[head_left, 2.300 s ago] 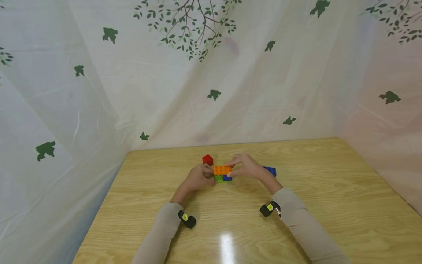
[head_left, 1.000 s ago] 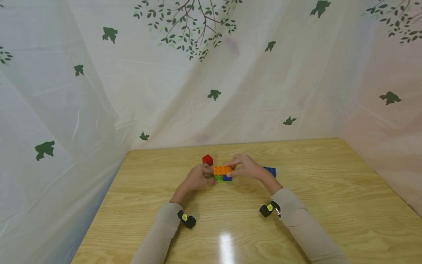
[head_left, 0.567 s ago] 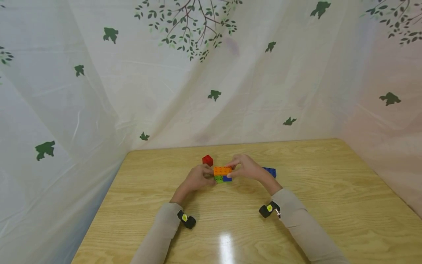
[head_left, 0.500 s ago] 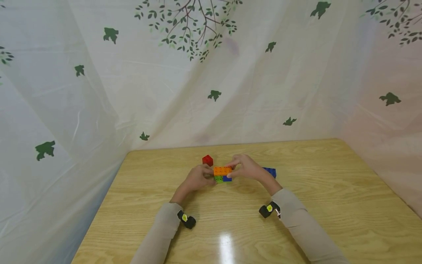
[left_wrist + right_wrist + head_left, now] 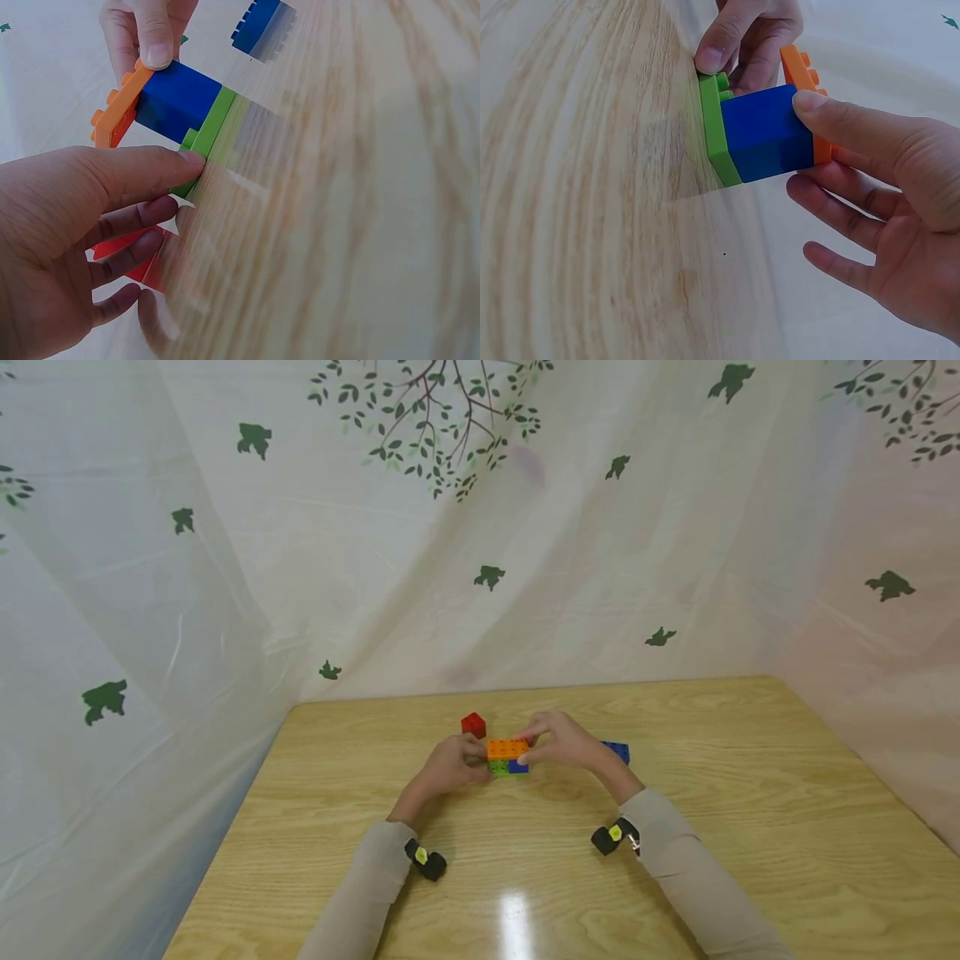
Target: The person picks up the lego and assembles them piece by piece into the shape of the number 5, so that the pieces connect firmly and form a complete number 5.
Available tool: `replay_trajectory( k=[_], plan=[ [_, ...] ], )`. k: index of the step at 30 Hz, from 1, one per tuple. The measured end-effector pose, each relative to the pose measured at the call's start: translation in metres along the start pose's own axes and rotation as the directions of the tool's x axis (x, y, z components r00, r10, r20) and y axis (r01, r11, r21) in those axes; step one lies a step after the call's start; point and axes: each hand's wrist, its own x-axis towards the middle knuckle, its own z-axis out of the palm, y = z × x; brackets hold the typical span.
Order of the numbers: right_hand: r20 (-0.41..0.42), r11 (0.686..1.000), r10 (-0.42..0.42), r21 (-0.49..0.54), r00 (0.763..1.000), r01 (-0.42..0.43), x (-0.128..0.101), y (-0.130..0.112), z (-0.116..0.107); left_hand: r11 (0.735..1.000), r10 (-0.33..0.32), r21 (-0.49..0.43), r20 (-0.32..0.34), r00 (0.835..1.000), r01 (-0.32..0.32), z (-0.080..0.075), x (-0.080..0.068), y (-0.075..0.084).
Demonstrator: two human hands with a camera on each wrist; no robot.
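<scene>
A small toy-brick build stands on the wooden table in the head view. At its bottom lies a thin green brick [image 5: 714, 135], with a tall blue brick [image 5: 769, 135] on its right end. Over the blue brick is a thin orange brick [image 5: 507, 749], which overhangs to the left above bare green studs. My left hand [image 5: 450, 764] pinches the green brick's left end, thumb on its near side. My right hand [image 5: 562, 742] pinches the orange brick's right end, its thumb also at the blue brick's upper edge; the other fingers are spread.
A red brick [image 5: 473, 725] lies just behind my left hand. Another blue brick [image 5: 259, 26] with studs sits to the right, partly hidden behind my right wrist in the head view. A pale curtain [image 5: 420, 610] with leaf prints hangs around the table [image 5: 750, 827].
</scene>
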Motion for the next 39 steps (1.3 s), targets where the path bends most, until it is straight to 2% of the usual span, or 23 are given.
replay_trajectory(
  k=[16,30,39],
  plan=[
    [0.001,1.0,0.009,0.027,1.0,-0.009,-0.001,-0.0002,-0.0026,1.0,-0.007,0.018,0.002,1.0,0.007,-0.0004,0.0019,0.0041],
    [0.023,0.997,-0.031,0.067,0.999,0.029,0.0004,0.0045,-0.0016,0.999,0.047,0.02,-0.026,0.999,-0.046,0.0027,-0.0017,-0.0017],
    [0.025,0.997,-0.055,0.057,0.998,0.053,0.0002,0.0009,-0.002,1.0,-0.003,0.005,-0.01,1.0,0.003,0.0019,-0.0001,-0.0001]
  ],
)
